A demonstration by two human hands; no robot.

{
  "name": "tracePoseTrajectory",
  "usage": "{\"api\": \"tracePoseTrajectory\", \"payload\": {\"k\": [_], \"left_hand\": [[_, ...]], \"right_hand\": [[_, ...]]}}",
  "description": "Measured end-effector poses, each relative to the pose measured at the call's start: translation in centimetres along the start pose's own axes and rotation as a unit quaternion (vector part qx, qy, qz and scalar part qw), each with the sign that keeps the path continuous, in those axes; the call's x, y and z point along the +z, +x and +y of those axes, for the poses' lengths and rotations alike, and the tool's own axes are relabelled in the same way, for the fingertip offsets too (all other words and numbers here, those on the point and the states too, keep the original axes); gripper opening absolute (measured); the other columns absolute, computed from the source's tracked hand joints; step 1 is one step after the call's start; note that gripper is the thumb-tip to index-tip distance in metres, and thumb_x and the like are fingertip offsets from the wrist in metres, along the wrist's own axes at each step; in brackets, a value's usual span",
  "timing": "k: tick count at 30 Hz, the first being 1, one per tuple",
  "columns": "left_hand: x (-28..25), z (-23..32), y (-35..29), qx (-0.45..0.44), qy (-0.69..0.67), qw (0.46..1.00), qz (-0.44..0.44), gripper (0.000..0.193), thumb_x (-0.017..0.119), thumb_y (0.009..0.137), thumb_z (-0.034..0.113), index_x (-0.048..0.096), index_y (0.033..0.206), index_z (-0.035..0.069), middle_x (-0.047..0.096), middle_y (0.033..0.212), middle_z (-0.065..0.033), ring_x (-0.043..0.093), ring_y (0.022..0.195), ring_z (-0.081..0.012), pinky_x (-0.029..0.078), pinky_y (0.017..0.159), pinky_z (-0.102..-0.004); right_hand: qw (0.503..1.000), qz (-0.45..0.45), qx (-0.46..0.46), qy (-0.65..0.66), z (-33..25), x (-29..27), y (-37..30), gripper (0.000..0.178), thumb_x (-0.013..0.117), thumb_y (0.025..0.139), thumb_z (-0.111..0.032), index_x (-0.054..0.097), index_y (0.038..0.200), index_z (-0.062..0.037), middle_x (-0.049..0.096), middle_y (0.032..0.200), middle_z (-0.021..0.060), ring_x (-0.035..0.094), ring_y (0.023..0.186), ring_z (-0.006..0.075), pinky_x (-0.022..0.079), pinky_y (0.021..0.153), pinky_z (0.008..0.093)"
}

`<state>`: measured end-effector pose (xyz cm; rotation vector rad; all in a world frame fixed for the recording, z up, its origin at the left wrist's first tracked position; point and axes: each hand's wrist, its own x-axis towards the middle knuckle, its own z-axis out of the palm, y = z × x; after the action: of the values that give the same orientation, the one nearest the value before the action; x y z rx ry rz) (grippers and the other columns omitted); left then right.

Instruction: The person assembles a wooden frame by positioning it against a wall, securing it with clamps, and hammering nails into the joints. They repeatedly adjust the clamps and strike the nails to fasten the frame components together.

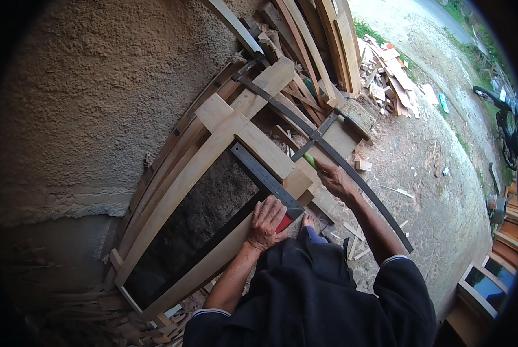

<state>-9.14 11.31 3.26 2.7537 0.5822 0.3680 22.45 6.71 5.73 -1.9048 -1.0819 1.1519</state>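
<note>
Black clothing (pixel 314 289) is filling the foreground, and just beyond it two bare hands are showing! Over on the left, the left hand (pixel 264 222) is lying palm down across the end of a flat black metal square (pixel 259 172), its fingers stretched out; whether the thumb is clasping anything, one cannot tell. Beside that thumb, a red piece (pixel 284 224) is peeking out. That square is lying along a pale wooden frame (pixel 175 202), which is sitting near a rough wall (pixel 102 98). To the right, the right hand (pixel 335 179) is closing around a green handle (pixel 310 159), its far end hard to make out, right beside a long dark metal clamp (pixel 360 182) that's slanting past the forearm. Wood scraps (pixel 392 78) are piling up beyond.
</note>
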Motion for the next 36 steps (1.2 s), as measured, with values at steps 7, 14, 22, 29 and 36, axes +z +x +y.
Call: {"api": "tracePoseTrajectory", "payload": {"k": [7,14,22,29,36], "left_hand": [[0.1,0.0,0.0,0.002,0.002,1.0,0.014,0.07,0.073,0.08,0.043,0.06,0.137,0.006,0.05,0.15,-0.0191,0.039,0.144,-0.0445,0.029,0.116,-0.0632],[0.1,0.2,0.0,-0.003,0.001,1.0,0.026,0.066,0.07,0.083,0.047,0.062,0.136,0.008,0.05,0.15,-0.0176,0.039,0.145,-0.0419,0.028,0.117,-0.0624],[0.4,0.0,-0.2,-0.007,0.005,1.0,0.018,0.068,0.068,0.085,0.051,0.061,0.137,0.008,0.049,0.152,-0.0157,0.037,0.146,-0.0411,0.028,0.117,-0.062],[0.1,0.0,-0.2,-0.009,-0.001,1.0,-0.001,0.07,0.069,0.083,0.049,0.06,0.138,0.007,0.048,0.153,-0.016,0.035,0.147,-0.0411,0.025,0.118,-0.0625],[0.5,0.8,1.7,-0.009,0.011,1.0,-0.028,0.078,0.074,0.077,0.042,0.053,0.144,0.009,0.048,0.154,-0.0108,0.033,0.148,-0.0409,0.018,0.119,-0.0671]], "right_hand": [[0.992,0.03,-0.125,-0.007,-0.9,1.7,5.7,0.045,0.049,0.104,-0.024,0.051,0.147,-0.014,0.07,0.117,0.0212,0.069,0.104,0.0276,0.051,0.088,0.0356],[0.995,0.019,0.048,0.083,-4.7,1.4,11.2,0.05,0.051,0.103,-0.03,0.046,0.152,-0.0206,0.066,0.092,0.0086,0.058,0.076,0.0149,0.046,0.068,0.0308],[0.997,0.008,0.061,0.056,-6.8,0.8,11.1,0.048,0.053,0.103,-0.024,0.049,0.151,-0.0234,0.071,0.109,0.0095,0.066,0.094,0.0158,0.053,0.08,0.0297],[0.99,0.044,-0.131,-0.007,-2.8,2.7,12.0,0.052,0.059,0.098,-0.025,0.049,0.148,-0.0144,0.065,0.123,0.0154,0.064,0.102,0.0255,0.05,0.084,0.0346],[0.98,0.127,0.067,0.139,2.1,4.2,1.5,0.034,0.066,0.096,-0.035,0.065,0.112,-0.0041,0.056,0.075,0.0008,0.054,0.066,0.0099,0.044,0.058,0.0294]]}}
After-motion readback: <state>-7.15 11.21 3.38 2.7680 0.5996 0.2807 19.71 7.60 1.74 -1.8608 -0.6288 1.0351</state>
